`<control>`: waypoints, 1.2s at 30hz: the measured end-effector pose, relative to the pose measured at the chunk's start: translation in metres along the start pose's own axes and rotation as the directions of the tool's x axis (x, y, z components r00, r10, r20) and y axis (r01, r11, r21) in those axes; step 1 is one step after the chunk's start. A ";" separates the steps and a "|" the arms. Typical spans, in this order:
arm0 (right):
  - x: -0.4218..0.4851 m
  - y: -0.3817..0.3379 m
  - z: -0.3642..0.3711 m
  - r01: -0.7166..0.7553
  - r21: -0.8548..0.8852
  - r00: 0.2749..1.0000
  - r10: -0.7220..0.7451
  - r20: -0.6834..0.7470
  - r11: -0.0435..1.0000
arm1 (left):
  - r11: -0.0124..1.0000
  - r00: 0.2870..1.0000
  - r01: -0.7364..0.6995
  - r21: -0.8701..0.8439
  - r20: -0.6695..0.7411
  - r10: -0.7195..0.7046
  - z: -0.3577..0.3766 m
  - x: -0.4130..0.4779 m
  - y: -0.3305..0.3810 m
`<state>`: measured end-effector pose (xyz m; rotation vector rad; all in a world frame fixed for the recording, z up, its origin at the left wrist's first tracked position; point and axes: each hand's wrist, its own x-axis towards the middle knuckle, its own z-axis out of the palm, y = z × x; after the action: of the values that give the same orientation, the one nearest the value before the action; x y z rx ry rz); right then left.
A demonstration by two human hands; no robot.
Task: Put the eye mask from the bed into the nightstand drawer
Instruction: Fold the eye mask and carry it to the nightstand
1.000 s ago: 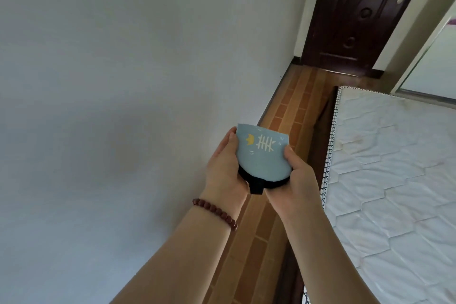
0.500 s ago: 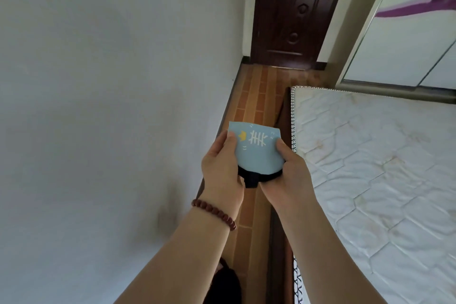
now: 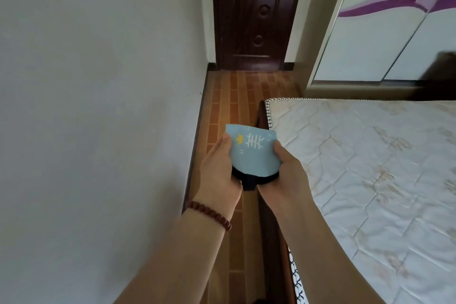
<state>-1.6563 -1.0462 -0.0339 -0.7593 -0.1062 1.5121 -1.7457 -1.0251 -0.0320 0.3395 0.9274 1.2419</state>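
Observation:
The eye mask [image 3: 253, 155] is light blue with a white fishbone print and a yellow mark, folded over, with its black strap hanging below. I hold it with both hands in front of me, above the floor strip beside the bed. My left hand [image 3: 219, 173] grips its left edge and wears a red bead bracelet on the wrist. My right hand [image 3: 287, 175] grips its right edge. The bed's bare white quilted mattress [image 3: 370, 168] lies to the right. No nightstand or drawer is in view.
A white wall [image 3: 98, 106] fills the left side. A narrow strip of brown wooden floor [image 3: 234, 96] runs between wall and bed towards a shut dark door [image 3: 254, 15]. A wardrobe with sliding white doors [image 3: 394, 32] stands beyond the bed's end.
The view has swung to the right and straightened, showing more of the door, wardrobe and mattress. Both hands still hold the eye mask in the same grip.

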 end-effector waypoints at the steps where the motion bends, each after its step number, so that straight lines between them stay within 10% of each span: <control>1: 0.014 -0.006 0.003 0.004 -0.012 1.000 -0.004 -0.015 1.000 | 1.000 1.000 0.016 -0.007 0.003 -0.016 0.006 0.014 0.001; 36: 0.595 -0.162 0.186 -0.003 -0.034 1.000 0.003 -0.002 0.999 | 0.983 0.998 0.037 0.179 -0.050 -0.028 0.236 0.589 0.146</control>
<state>-1.5526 -0.4106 -0.0390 -0.7881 -0.1292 1.5158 -1.6453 -0.3815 -0.0341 0.4371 1.0850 1.1432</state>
